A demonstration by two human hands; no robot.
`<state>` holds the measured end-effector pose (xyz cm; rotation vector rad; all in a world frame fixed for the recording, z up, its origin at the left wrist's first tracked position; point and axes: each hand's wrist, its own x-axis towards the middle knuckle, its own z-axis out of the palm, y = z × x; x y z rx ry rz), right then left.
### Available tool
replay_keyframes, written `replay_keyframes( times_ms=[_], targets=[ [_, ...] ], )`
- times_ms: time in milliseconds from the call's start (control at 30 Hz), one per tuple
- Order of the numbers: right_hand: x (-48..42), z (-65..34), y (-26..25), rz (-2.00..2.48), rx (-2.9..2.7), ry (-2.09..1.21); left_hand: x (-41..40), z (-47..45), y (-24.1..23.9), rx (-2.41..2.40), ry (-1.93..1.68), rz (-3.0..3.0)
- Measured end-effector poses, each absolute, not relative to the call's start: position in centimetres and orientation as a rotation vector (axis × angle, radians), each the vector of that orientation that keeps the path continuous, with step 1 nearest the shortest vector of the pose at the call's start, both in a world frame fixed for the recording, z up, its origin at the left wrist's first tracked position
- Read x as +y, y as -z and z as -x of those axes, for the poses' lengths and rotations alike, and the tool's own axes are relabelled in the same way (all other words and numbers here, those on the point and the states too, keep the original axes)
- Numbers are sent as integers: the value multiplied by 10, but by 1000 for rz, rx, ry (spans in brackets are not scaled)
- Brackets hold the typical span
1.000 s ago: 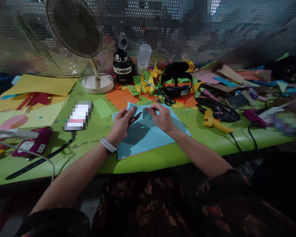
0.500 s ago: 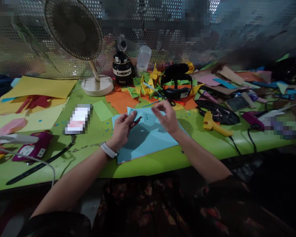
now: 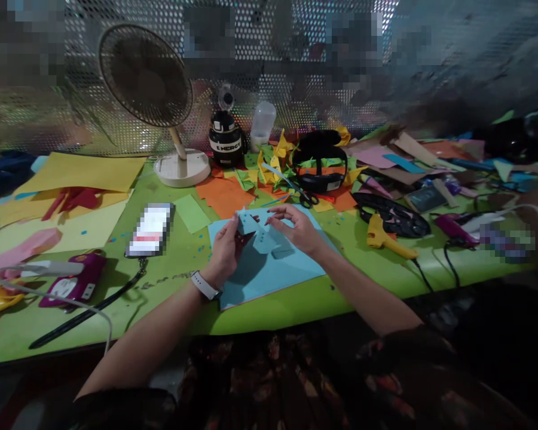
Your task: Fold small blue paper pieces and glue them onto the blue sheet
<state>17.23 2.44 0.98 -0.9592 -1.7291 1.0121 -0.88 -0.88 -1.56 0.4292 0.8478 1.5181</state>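
Observation:
My left hand (image 3: 226,246), with a white band on the wrist, is closed on a small light-blue paper piece (image 3: 247,222), pinched between thumb and fingers. My right hand (image 3: 296,228) is just to the right, thumb and fingertips brought close together. Whatever is between those fingertips is too small to make out. Below them is a pale blue paper shape (image 3: 264,240) with a row of dark dots; whether it joins the left piece I cannot tell. Both hands are above a larger blue sheet (image 3: 255,280) on the green table (image 3: 183,322).
Scissors (image 3: 308,198) lie behind the hands, by a black headset-like object (image 3: 320,167) and folded yellow-green paper. A yellow glue gun (image 3: 388,239) is at right. A phone (image 3: 150,230) and a fan (image 3: 182,168) stand left, with a black bottle (image 3: 226,140) at the back.
The view has tilted up, so things sit lower in the picture. The left hand's blue paper is now turned more toward me, and the dotted shape shows lower, below the right fingertips.

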Motion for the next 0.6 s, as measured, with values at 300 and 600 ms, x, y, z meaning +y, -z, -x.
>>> replay_keyframes(
  times_ms=[300,600],
  targets=[
    [30,-169,-27,981,-2116,-1046,-5,15,8,806,-1644,-398],
    [148,-206,-88,937,-1647,-448,-5,28,10,863,-1549,-480]
  ],
)
